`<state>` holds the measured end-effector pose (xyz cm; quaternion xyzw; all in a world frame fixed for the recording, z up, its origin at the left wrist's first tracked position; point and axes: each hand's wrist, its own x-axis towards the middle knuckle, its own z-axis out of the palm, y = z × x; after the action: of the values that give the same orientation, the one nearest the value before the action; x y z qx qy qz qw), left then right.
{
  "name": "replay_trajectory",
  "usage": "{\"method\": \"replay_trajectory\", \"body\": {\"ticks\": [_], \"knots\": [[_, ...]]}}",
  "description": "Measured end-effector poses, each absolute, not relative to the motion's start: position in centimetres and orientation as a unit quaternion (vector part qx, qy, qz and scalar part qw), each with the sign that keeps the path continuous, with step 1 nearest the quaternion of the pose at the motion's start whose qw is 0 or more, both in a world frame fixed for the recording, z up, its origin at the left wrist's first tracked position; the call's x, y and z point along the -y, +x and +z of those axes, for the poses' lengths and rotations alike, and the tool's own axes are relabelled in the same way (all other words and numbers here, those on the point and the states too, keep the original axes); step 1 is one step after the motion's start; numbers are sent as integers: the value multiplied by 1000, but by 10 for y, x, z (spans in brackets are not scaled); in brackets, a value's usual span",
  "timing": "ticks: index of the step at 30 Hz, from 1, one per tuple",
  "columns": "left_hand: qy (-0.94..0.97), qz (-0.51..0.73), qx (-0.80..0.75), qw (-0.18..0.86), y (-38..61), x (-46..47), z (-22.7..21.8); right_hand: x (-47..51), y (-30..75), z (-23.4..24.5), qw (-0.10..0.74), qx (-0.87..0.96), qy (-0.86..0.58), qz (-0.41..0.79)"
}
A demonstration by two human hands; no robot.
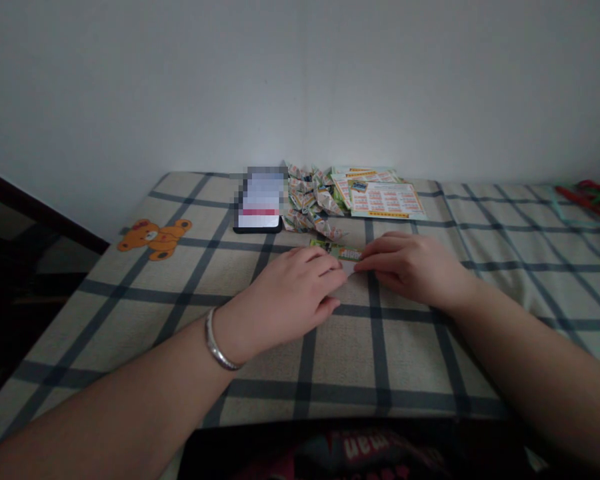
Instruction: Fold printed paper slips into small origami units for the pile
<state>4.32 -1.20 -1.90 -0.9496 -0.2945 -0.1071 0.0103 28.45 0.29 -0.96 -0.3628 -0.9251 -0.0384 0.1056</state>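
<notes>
A small folded piece of printed paper (349, 254), green and white with a pale underside, lies on the checked tablecloth between my hands. My left hand (293, 293), a silver bangle at its wrist, curls its fingers over the paper's left part and hides much of it. From the other side my right hand (413, 270) grips the right end, with thumb and fingers pressed together. Just beyond my hands is a heap of folded paper pieces (310, 197) in the same sort of print.
Flat printed calendar sheets (387, 200) overlap at the back, right of the heap. A phone (259, 200) with a lit, blurred screen lies to its left. An orange bear cutout (155, 237) is near the left edge. Red and green items (597, 200) sit far right. A white wall (300, 87) stands behind.
</notes>
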Motion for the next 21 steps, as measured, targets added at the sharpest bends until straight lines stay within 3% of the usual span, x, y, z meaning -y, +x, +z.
{"method": "replay_trajectory", "body": {"ticks": [21], "knots": [[-949, -115, 292, -12, 41, 12, -16, 4, 275, -7, 88, 933, -349, -13]]}}
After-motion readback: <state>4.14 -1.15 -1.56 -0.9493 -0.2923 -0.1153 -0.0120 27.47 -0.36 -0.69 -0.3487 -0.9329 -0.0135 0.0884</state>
